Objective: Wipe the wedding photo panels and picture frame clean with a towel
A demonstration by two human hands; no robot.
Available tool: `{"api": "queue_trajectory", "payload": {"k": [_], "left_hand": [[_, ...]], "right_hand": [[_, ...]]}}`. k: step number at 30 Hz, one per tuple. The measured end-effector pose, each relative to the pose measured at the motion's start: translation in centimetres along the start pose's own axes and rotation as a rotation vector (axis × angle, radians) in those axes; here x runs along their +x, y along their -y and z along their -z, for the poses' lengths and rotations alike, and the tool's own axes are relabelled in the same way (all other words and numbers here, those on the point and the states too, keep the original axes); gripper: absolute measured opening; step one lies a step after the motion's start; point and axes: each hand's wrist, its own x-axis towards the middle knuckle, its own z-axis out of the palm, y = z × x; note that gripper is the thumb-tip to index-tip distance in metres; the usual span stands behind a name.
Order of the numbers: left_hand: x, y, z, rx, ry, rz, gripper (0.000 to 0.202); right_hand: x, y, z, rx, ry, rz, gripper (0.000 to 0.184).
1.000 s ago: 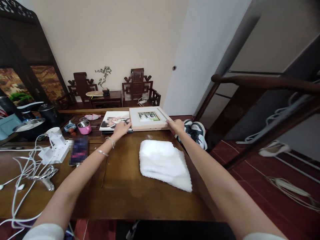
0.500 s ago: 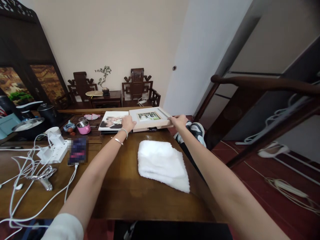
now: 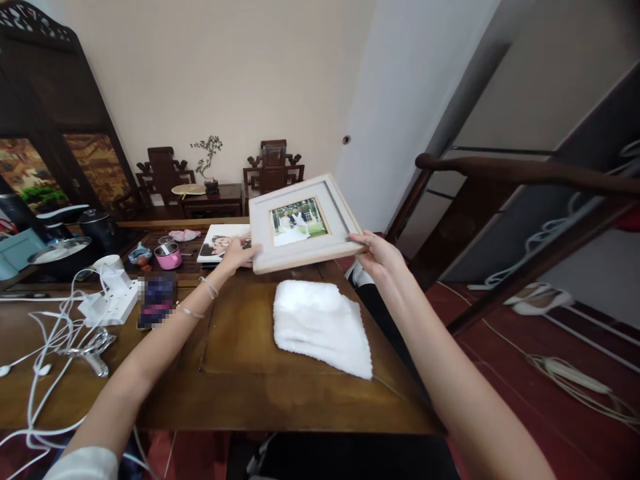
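A pale picture frame [image 3: 260,223] with a wide mat and a small photo of two people is tilted up above the far edge of the table. My left hand [image 3: 239,255] is closed on its left edge and my right hand [image 3: 376,252] on its right edge. Behind my left hand lies a white photo panel [image 3: 214,245], partly hidden by the hand and the frame. A folded white fluffy cloth [image 3: 320,325] rests on the wooden table [image 3: 240,393], on the near side of the frame.
White cables [image 3: 37,373], a power strip [image 3: 117,300], a clear hair claw [image 3: 95,350] and a phone [image 3: 156,301] lie at the left. Beyond them stand a pink cup [image 3: 168,255] and a lidded pan [image 3: 60,253]. A wooden chair [image 3: 500,167] stands at the right.
The picture frame has come up off the table and tilted toward me, held between both hands. The cloth stays where it was on the table.
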Motion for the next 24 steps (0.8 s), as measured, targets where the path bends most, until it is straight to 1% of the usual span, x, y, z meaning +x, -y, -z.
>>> {"api": "queue_trajectory", "payload": {"k": [1,2,3,5,7,8,9,10,12,13,14,16,18,19,21,22,24], "left_hand": [[-0.7,0.6,0.1,-0.174,0.107,0.084,0.047],[-1.5,1.1,0.0,-0.299,0.175,0.161,0.051],[-2.2,1.5,-0.1,-0.389,0.164,0.200,0.053],[-3.5,1.8,-0.4,-0.529,0.044,0.165,0.049],[-4.5,1.3,-0.5,-0.695,-0.085,0.070,0.044],[-5.0,0.8,-0.3,-0.772,-0.101,0.057,0.043],[-5.3,0.3,0.0,-0.817,-0.084,0.079,0.044],[-5.7,-0.3,0.5,-0.833,-0.090,0.094,0.044],[-6.5,-1.3,1.9,-0.815,-0.152,0.108,0.042],[-6.9,-1.6,2.7,-0.806,-0.198,0.087,0.040],[-7.4,-1.7,3.4,-0.794,-0.234,0.044,0.038],[-8.5,-2.0,4.8,-0.776,-0.299,-0.034,0.036],[-9.7,-2.3,5.7,-0.769,-0.331,-0.039,0.035],[-10.3,-2.5,5.9,-0.774,-0.341,-0.023,0.033],[-11.6,-3.0,6.2,-0.812,-0.342,0.005,0.030],[-12.1,-3.2,6.2,-0.845,-0.337,0.019,0.030],[-13.1,-3.5,6.1,-0.917,-0.278,0.046,0.034]], "right_hand": [[-1.0,0.5,0.1,0.031,0.002,0.003,0.038],[-1.9,1.1,0.1,0.067,0.009,0.016,0.041],[-2.9,1.6,0.1,0.102,0.024,0.032,0.044],[-4.8,2.8,-0.2,0.152,0.069,0.050,0.043],[-6.4,3.7,-0.5,0.161,0.112,0.030,0.037],[-7.1,4.0,-0.6,0.159,0.133,0.015,0.033],[-7.8,4.2,-0.4,0.154,0.159,0.004,0.030],[-8.4,4.3,-0.1,0.143,0.192,0.002,0.028],[-9.6,3.8,1.3,0.071,0.273,0.027,0.025],[-10.1,3.4,2.2,-0.023,0.308,0.061,0.025],[-10.7,2.7,3.3,-0.169,0.330,0.110,0.025],[-11.8,1.1,5.4,-0.585,0.345,0.220,0.026],[-12.9,-0.6,6.6,-1.009,0.363,0.269,0.028],[-13.4,-1.3,6.7,-1.177,0.382,0.257,0.030],[-14.3,-2.4,6.2,-1.414,0.402,0.204,0.037],[-14.6,-2.7,5.6,-1.497,0.398,0.190,0.040],[-14.9,-3.0,4.3,-1.587,0.401,0.200,0.041]]}}
